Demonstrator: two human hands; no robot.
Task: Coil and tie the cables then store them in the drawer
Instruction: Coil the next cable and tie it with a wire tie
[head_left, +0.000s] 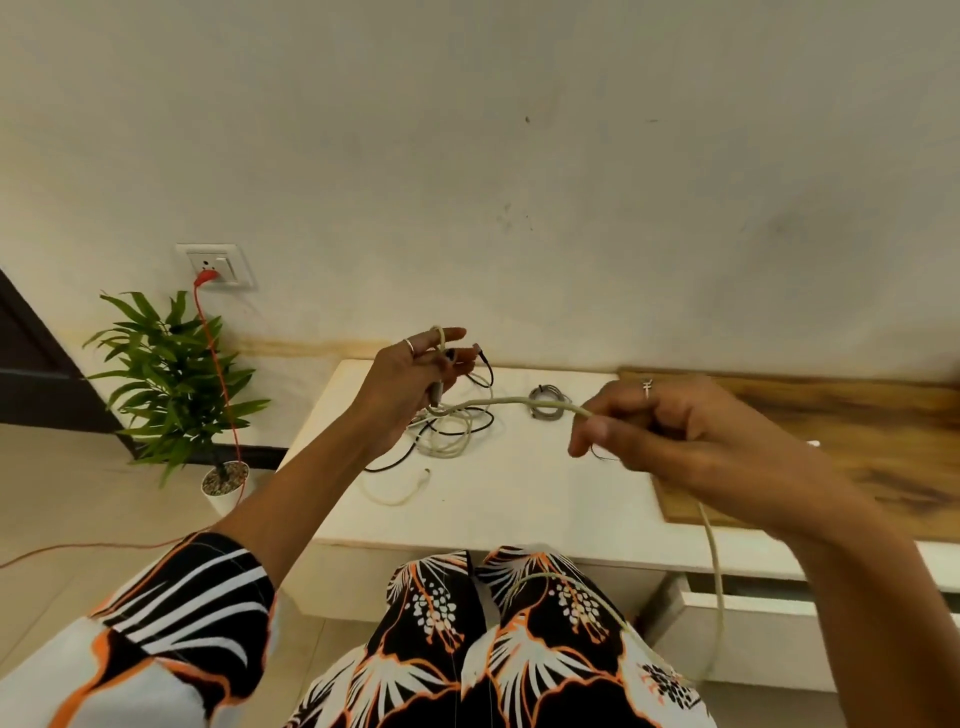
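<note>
Cream cable (524, 400) stretches in the air between both hands above the white table (519, 493). The left hand (410, 379) pinches one end near the table's back edge; the right hand (670, 436) is curled round it, the rest hanging to the lap. Loose cables (447, 436) and a coiled grey cable (549, 401) lie behind. The drawer (779, 618) at the right stands open. A plant (171, 374) stands on the floor at the left.

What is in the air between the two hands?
In the head view, a stretch of pale cable spans from the left hand to the right hand. Behind it, on the white table, sits a small coiled grey cable.
</note>
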